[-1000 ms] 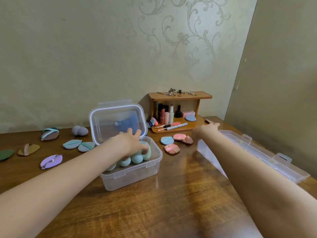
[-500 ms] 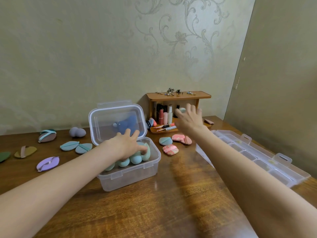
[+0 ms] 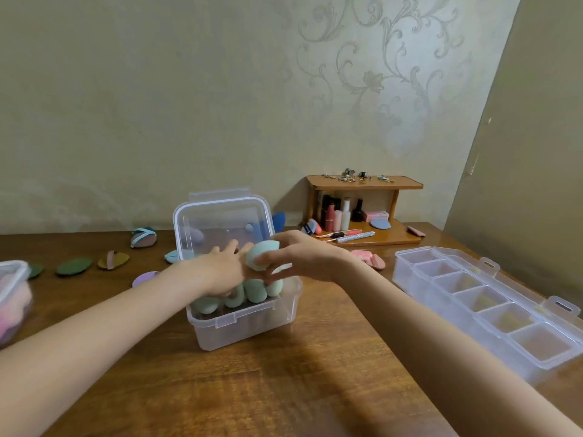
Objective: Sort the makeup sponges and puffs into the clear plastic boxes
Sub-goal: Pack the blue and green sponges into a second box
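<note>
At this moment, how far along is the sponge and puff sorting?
Partly done: several mint sponges already sit in the open clear box. The right hand holds another mint sponge above it. Left: flat puffs lie on the table, and the divided organizer looks empty.

Soft dim light; glare on table (image 3: 315, 367); wide-angle bending at edges.

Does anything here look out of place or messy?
Nothing is spilled or broken. The odd spot is the small clear box: mint sponges heap above its rim, and the right hand holds another mint sponge over it.
</note>
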A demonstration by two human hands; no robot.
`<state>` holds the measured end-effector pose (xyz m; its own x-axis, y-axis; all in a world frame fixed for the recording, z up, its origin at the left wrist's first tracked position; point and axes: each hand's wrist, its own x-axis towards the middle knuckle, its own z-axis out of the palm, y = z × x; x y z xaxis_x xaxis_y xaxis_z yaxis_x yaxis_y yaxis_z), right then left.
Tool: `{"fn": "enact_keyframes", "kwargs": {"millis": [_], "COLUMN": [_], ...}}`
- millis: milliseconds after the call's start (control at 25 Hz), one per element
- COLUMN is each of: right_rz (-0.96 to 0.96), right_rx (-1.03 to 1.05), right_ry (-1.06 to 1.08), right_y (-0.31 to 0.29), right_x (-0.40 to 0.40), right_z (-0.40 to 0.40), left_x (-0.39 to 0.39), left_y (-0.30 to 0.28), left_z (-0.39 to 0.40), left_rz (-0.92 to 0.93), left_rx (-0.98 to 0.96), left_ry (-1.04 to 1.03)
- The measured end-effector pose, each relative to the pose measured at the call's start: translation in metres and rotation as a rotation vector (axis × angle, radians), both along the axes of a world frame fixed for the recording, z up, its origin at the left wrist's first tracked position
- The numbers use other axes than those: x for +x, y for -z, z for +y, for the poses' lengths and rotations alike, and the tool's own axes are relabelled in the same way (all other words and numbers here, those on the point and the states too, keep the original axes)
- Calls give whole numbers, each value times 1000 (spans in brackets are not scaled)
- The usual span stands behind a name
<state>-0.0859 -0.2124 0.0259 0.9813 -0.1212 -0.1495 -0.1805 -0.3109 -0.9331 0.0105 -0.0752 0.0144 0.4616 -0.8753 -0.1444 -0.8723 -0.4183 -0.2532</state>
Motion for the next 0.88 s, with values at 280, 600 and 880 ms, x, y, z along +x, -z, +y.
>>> {"fn": "enact_keyframes", "kwargs": {"millis": [280, 600, 880], "right_rz": [168, 93, 1], "right_rx": [-171, -601, -833], "right_ry": [-260, -266, -316], "right_y": [0, 10, 22], "right_x": [27, 55, 75], "right_z": [34, 92, 132], "left_x": [38, 50, 63], "left_y": [17, 2, 16], "left_z": [50, 81, 104], "left_rz": [307, 280, 180], "left_rx": [-281, -290, -412], "left_ry": [66, -88, -106]}}
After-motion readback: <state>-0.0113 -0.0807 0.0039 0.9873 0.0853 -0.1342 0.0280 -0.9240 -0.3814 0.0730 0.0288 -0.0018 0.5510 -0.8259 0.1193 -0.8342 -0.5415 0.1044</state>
